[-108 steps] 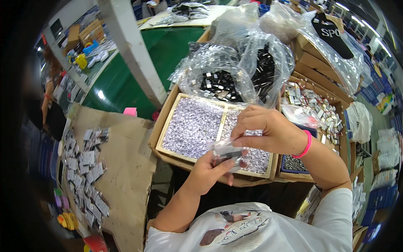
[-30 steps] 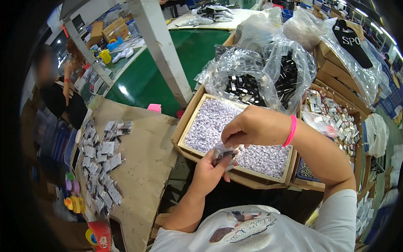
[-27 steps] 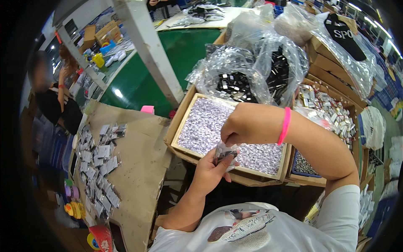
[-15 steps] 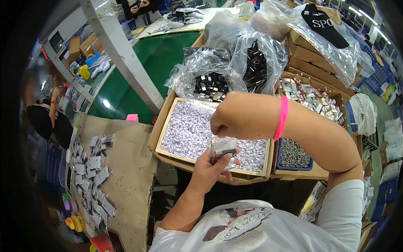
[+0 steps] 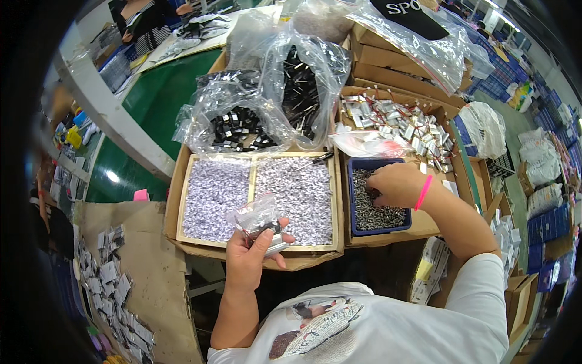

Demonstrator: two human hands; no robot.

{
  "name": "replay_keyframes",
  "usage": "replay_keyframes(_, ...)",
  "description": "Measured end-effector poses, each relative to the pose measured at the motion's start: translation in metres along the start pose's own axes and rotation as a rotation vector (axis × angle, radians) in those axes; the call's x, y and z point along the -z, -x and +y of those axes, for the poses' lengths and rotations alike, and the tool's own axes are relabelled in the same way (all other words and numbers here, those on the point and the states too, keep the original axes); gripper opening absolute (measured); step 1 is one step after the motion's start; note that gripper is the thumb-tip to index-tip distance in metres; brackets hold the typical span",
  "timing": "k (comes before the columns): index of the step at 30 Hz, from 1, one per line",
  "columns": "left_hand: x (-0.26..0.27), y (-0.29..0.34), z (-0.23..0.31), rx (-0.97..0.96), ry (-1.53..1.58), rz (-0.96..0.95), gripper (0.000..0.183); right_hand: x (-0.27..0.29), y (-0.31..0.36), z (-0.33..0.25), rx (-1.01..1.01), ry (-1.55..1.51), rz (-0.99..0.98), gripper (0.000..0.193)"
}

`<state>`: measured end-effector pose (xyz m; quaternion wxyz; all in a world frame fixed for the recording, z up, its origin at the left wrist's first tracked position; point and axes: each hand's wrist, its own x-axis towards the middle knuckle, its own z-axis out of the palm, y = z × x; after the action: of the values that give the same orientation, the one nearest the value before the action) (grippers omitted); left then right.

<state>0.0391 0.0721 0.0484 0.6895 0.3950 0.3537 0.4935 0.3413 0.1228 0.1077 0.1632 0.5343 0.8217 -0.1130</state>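
Observation:
My left hand (image 5: 247,259) is closed round a small clear plastic bag (image 5: 257,216), over the near edge of a divided wooden tray (image 5: 251,182). A black piece and a silvery piece show in the bag. My right hand (image 5: 397,185), with a pink band at its wrist, dips into a blue bin (image 5: 379,232) of small metal screws (image 5: 377,216). Its fingers are curled together, with the tips among the screws; how many they pinch is hidden. Small white-and-dark pieces (image 5: 294,200) fill both compartments of the tray.
Behind the tray, open plastic bags hold black parts (image 5: 237,128) and thin black pieces (image 5: 300,91). Silver battery-like packs with red wires (image 5: 403,127) fill a carton behind the bin. Filled small bags (image 5: 109,273) lie on cardboard at left. A grey post (image 5: 115,115) slants up there.
My right hand has moved from above the plastic bag, rightward and down into the screw bin. My left hand still holds the bag. The whole view has shifted to the right.

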Motion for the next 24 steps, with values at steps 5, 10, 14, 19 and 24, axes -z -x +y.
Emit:
replay_keyframes(5, -0.008, -0.003, -0.004, 0.022, -0.011, -0.028, 0.033, -0.009, 0.014, 0.016, 0.089, -0.258, 0.120, 0.014)
replay_keyframes(10, -0.015, -0.005, -0.007, 0.027, -0.033, -0.022, 0.036, 0.004, 0.030, 0.020, 0.097, -0.270, 0.266, 0.016)
replay_keyframes(14, -0.018, -0.006, -0.008, 0.042, -0.060, -0.049, 0.035, 0.008, 0.034, 0.020, 0.060, -0.335, 0.264, 0.017)
replay_keyframes(19, -0.017, -0.005, -0.010, 0.065, -0.046, -0.117, 0.035, 0.012, 0.029, 0.016, 0.028, -0.387, 0.149, 0.015)
replay_keyframes(24, -0.015, -0.005, -0.010, 0.075, -0.050, -0.127, 0.034, 0.018, 0.027, 0.012, 0.060, -0.334, 0.252, 0.017)
